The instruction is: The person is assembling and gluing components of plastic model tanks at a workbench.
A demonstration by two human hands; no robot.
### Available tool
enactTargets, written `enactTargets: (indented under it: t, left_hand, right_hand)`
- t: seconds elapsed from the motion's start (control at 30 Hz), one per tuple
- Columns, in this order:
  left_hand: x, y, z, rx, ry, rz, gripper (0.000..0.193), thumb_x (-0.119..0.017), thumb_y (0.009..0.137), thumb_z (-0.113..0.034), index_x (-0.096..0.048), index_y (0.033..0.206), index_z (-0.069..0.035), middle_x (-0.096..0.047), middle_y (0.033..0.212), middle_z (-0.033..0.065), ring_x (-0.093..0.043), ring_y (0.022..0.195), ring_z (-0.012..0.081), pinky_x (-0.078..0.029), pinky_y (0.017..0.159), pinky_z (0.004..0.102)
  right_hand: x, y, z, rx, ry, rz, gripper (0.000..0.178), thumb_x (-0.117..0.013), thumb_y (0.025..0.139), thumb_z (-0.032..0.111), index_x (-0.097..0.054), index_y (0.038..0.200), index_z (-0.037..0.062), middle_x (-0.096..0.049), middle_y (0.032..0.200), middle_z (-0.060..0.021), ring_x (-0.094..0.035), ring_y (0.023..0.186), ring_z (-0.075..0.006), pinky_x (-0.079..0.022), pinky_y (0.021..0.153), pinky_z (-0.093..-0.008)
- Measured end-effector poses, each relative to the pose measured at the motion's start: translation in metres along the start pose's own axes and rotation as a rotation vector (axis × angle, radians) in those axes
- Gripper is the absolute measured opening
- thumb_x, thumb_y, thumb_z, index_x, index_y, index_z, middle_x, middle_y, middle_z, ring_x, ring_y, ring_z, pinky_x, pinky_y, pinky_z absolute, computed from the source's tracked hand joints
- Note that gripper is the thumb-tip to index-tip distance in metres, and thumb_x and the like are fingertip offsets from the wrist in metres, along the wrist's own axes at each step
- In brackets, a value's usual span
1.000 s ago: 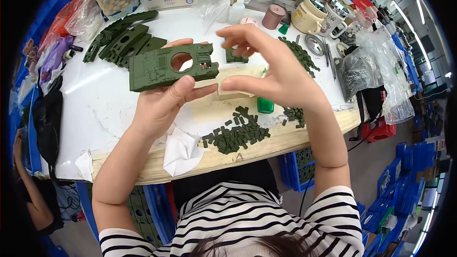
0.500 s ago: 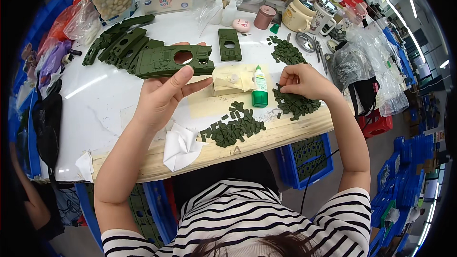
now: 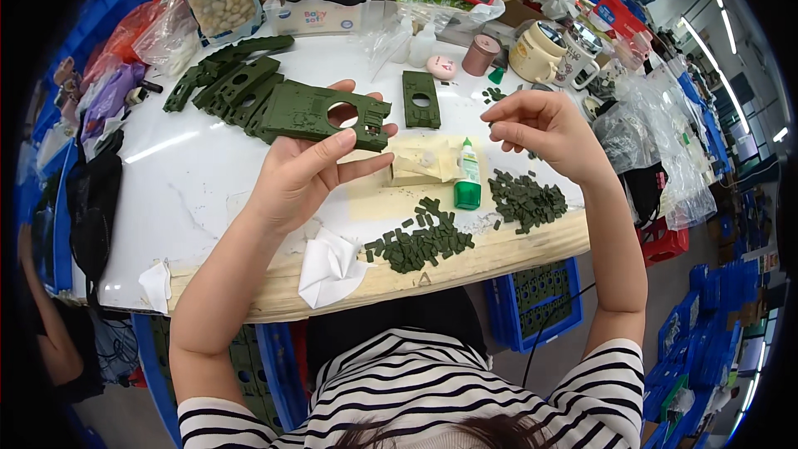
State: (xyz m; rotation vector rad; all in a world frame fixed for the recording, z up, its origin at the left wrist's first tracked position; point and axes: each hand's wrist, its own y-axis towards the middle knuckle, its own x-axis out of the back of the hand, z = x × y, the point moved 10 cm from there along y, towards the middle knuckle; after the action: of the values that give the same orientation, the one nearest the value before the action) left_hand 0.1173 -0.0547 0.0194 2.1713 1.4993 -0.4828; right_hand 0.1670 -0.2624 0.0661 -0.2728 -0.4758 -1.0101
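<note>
My left hand (image 3: 291,170) holds a dark green plastic toy tank hull (image 3: 299,108) from below, thumb on its near edge by a round hole. To the right, my right hand (image 3: 549,129) is raised above the table, thumb and forefinger pinched on a tiny dark green plastic piece (image 3: 489,124), mostly hidden by the fingertips. Below that hand lies a pile of small green pieces (image 3: 528,201). Another pile of such pieces (image 3: 420,241) is near the front edge. Between the hands stands a green-and-clear glue bottle (image 3: 468,179) beside a cream-coloured box (image 3: 420,162).
More green hulls (image 3: 237,87) lie overlapped at the left, and one hull (image 3: 421,100) lies flat beyond the box. A crumpled white tissue (image 3: 330,270) rests on the front edge (image 3: 274,299). Mugs (image 3: 536,51), a pink tin (image 3: 482,55) and plastic bags (image 3: 632,125) crowd the back and right.
My right hand has lifted off the right-hand pile of pieces and moved up and away from me, fingers still pinched. The left hand keeps hold of the hull, its near end tilted slightly.
</note>
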Motion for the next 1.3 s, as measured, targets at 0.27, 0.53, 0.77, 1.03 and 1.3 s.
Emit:
enactTargets:
  t: [0.27, 0.53, 0.77, 1.03, 1.3]
  left_hand:
    - [0.013, 0.005, -0.008, 0.008, -0.059, -0.033, 0.059, -0.055, 0.089, -0.006, -0.027, 0.141, -0.009, -0.037, 0.141, 0.0194, -0.050, 0.122, 0.0363, -0.050, 0.096, 0.0456]
    - [0.010, 0.000, 0.004, 0.084, -0.023, -0.076, 0.062, -0.056, 0.088, -0.006, -0.023, 0.140, -0.015, -0.037, 0.141, 0.0218, -0.051, 0.121, 0.0364, -0.051, 0.095, 0.0454]
    - [0.003, -0.001, 0.012, 0.168, 0.070, -0.061, 0.064, -0.059, 0.086, -0.009, -0.026, 0.141, -0.007, -0.045, 0.131, 0.0201, -0.056, 0.115, 0.0326, -0.054, 0.091, 0.0441]
    - [0.001, 0.001, 0.017, 0.166, 0.132, -0.028, 0.064, -0.061, 0.085, -0.008, -0.028, 0.140, -0.004, -0.043, 0.129, 0.0157, -0.054, 0.115, 0.0265, -0.055, 0.091, 0.0443]
    - [0.001, 0.000, 0.018, 0.147, 0.134, -0.032, 0.063, -0.061, 0.086, -0.007, -0.029, 0.139, -0.003, -0.042, 0.129, 0.0151, -0.051, 0.118, 0.0258, -0.055, 0.090, 0.0438]
  right_hand:
    - [-0.052, 0.052, 0.039, 0.075, 0.290, 0.116, 0.014, -0.070, 0.084, 0.009, -0.065, 0.090, -0.0023, -0.068, 0.077, -0.0064, -0.064, 0.066, -0.0087, -0.052, 0.061, -0.0211]
    - [-0.072, 0.043, 0.017, 0.189, 0.364, 0.133, 0.012, -0.069, 0.084, 0.010, -0.066, 0.088, -0.0007, -0.062, 0.093, -0.0056, -0.058, 0.077, -0.0087, -0.046, 0.067, -0.0201]
    - [-0.066, 0.035, 0.031, 0.371, 0.135, 0.022, 0.010, -0.073, 0.075, 0.014, -0.069, 0.080, 0.0059, -0.059, 0.103, -0.0075, -0.055, 0.100, -0.0187, -0.039, 0.091, -0.0331]
    - [-0.074, 0.027, 0.041, 0.410, 0.018, 0.001, 0.008, -0.072, 0.074, 0.011, -0.065, 0.076, 0.0058, -0.059, 0.100, -0.0063, -0.056, 0.097, -0.0195, -0.042, 0.089, -0.0327]
    - [-0.077, 0.024, 0.045, 0.451, -0.046, -0.040, 0.008, -0.071, 0.073, 0.009, -0.064, 0.075, 0.0052, -0.057, 0.095, -0.0063, -0.057, 0.091, -0.0208, -0.044, 0.082, -0.0325]
